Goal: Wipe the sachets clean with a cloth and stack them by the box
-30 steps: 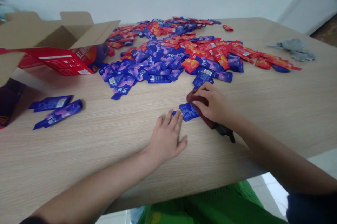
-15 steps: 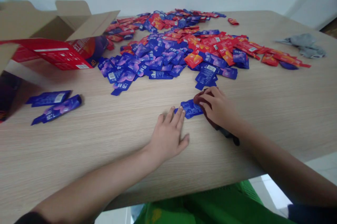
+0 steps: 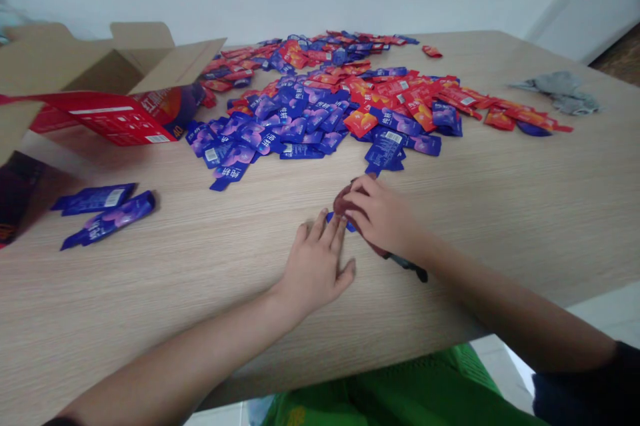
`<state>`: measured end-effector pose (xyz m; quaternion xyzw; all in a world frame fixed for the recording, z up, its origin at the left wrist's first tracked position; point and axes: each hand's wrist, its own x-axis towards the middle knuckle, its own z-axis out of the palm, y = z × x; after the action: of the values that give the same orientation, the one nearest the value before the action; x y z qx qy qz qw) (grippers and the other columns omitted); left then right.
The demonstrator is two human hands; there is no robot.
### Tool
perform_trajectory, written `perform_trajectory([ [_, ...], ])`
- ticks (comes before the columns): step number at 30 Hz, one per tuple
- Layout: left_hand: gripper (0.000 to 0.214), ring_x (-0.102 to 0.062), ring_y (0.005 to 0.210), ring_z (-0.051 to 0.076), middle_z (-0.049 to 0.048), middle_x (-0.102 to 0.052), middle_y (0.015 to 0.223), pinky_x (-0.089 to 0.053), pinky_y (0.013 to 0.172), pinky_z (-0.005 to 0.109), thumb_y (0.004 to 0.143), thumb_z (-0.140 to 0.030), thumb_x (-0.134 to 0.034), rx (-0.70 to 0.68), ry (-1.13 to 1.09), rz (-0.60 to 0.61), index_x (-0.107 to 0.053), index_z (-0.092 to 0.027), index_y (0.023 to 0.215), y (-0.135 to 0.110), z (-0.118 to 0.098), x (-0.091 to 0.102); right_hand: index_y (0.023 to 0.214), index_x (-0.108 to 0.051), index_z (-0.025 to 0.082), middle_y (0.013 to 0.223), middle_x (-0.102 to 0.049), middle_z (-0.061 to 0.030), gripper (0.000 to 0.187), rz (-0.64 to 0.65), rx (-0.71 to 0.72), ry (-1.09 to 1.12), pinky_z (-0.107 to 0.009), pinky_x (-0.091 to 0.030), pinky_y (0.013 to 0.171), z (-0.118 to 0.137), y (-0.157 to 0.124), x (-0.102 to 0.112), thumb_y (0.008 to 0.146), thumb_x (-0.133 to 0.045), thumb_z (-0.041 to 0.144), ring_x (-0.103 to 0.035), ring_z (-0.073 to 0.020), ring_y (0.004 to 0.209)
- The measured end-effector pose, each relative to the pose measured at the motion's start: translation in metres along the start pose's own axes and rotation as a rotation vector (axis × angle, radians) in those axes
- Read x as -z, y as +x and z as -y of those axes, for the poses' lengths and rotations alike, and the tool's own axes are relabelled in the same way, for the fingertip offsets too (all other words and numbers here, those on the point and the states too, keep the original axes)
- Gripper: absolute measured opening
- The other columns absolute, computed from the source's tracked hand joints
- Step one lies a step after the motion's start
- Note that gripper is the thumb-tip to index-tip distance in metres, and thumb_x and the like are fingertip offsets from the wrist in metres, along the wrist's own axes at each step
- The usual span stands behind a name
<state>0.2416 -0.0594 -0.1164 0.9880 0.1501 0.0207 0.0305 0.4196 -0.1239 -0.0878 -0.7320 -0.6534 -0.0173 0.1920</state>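
My left hand (image 3: 314, 271) lies flat with its fingers stretched out, the fingertips pressing one end of a blue sachet (image 3: 351, 227) onto the table. My right hand (image 3: 390, 221) is closed on a dark red cloth (image 3: 342, 204), bunched under its fingers. The cloth covers most of the sachet, close to my left fingertips. A dark, blackish end of the cloth (image 3: 411, 267) trails out below my right hand.
An open cardboard box (image 3: 150, 121) stands at the left. Two blue sachets (image 3: 120, 214) lie in front of it. A pile of blue sachets (image 3: 300, 116) and red sachets (image 3: 415, 96) spreads behind my hands. A grey glove-like cloth (image 3: 565, 89) lies far right.
My right hand has slid left with the cloth along the sachet, covering more of it. My left hand keeps its place on the sachet's end. The view has tilted slightly.
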Motion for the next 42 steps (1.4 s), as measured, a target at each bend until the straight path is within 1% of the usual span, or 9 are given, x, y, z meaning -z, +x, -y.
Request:
perform_trajectory([
  [5,0.069,-0.026,0.144,0.037,0.0175,-0.033,0.155,-0.032,0.104,0.053,0.093,-0.048,-0.035,-0.001,-0.002,0.014,-0.036,-0.005,0.147,0.0,0.0,0.001,0.104,-0.068,0.022,0.115,-0.056,-0.0113,0.023,0.009,-0.078,-0.088,-0.041,-0.048,0.083,0.0,-0.011,-0.011,0.093,-0.048,0.025,-0.051,-0.0267,0.103],
  [11,0.07,-0.026,0.144,0.037,0.0154,-0.027,0.158,-0.033,0.105,0.054,0.093,-0.047,-0.037,0.008,-0.021,0.041,-0.032,-0.006,0.149,0.0,-0.001,0.003,0.106,-0.07,0.022,0.112,-0.056,-0.0123,0.025,-0.055,-0.228,-0.077,-0.046,-0.049,0.087,-0.045,-0.026,-0.005,0.091,-0.05,0.027,-0.053,-0.0288,0.105],
  [16,0.07,-0.026,0.144,0.037,0.0158,-0.028,0.157,-0.033,0.104,0.054,0.092,-0.047,-0.038,0.013,-0.017,0.036,-0.033,-0.006,0.148,0.0,-0.001,0.002,0.104,-0.071,0.023,0.106,-0.058,-0.0096,0.025,-0.017,-0.263,-0.025,-0.046,-0.049,0.088,-0.073,-0.027,0.005,0.089,-0.052,0.028,-0.057,-0.0266,0.098],
  [18,0.069,-0.025,0.144,0.037,0.0157,-0.028,0.158,-0.033,0.104,0.053,0.093,-0.047,-0.038,0.013,-0.011,0.027,-0.033,-0.006,0.149,0.0,-0.001,0.002,0.102,-0.071,0.023,0.106,-0.058,-0.0091,0.024,-0.015,-0.231,-0.014,-0.045,-0.049,0.088,-0.067,-0.021,0.013,0.089,-0.053,0.029,-0.057,-0.0267,0.099],
  [21,0.069,-0.026,0.144,0.037,0.0159,-0.027,0.158,-0.033,0.104,0.053,0.093,-0.047,-0.037,0.003,-0.005,0.021,-0.033,-0.006,0.148,0.0,0.0,0.002,0.102,-0.07,0.023,0.11,-0.058,-0.0093,0.022,-0.077,-0.147,0.017,-0.043,-0.049,0.089,-0.042,-0.012,0.017,0.089,-0.053,0.029,-0.056,-0.0265,0.102],
  [25,0.069,-0.026,0.144,0.038,0.0183,-0.033,0.155,-0.033,0.103,0.054,0.093,-0.048,-0.035,-0.004,0.005,0.028,-0.037,-0.004,0.146,0.0,0.0,0.002,0.103,-0.069,0.022,0.112,-0.058,-0.0097,0.022,-0.038,-0.03,0.015,-0.041,-0.048,0.086,-0.004,-0.009,0.002,0.091,-0.051,0.024,-0.055,-0.0252,0.101],
  [28,0.069,-0.026,0.143,0.038,0.0194,-0.035,0.154,-0.032,0.103,0.054,0.094,-0.048,-0.035,-0.005,0.004,0.031,-0.039,-0.003,0.145,0.0,0.0,0.002,0.105,-0.069,0.022,0.114,-0.057,-0.0105,0.023,-0.004,-0.021,-0.042,-0.042,-0.048,0.085,0.002,-0.012,-0.011,0.091,-0.05,0.024,-0.052,-0.0262,0.103],
  [37,0.07,-0.026,0.144,0.037,0.0155,-0.027,0.158,-0.034,0.104,0.054,0.092,-0.047,-0.038,0.008,-0.025,0.038,-0.032,-0.006,0.149,0.001,-0.001,0.002,0.106,-0.069,0.021,0.111,-0.056,-0.0119,0.026,-0.087,-0.216,-0.017,-0.047,-0.049,0.091,-0.06,-0.03,-0.008,0.091,-0.05,0.03,-0.055,-0.0284,0.105],
  [42,0.069,-0.027,0.144,0.037,0.0165,-0.028,0.157,-0.034,0.104,0.054,0.092,-0.046,-0.039,0.01,-0.02,0.032,-0.033,-0.006,0.148,0.0,-0.001,0.003,0.104,-0.069,0.022,0.106,-0.059,-0.0099,0.025,-0.042,-0.212,0.024,-0.047,-0.05,0.089,-0.076,-0.025,0.005,0.089,-0.051,0.03,-0.058,-0.0268,0.099],
])
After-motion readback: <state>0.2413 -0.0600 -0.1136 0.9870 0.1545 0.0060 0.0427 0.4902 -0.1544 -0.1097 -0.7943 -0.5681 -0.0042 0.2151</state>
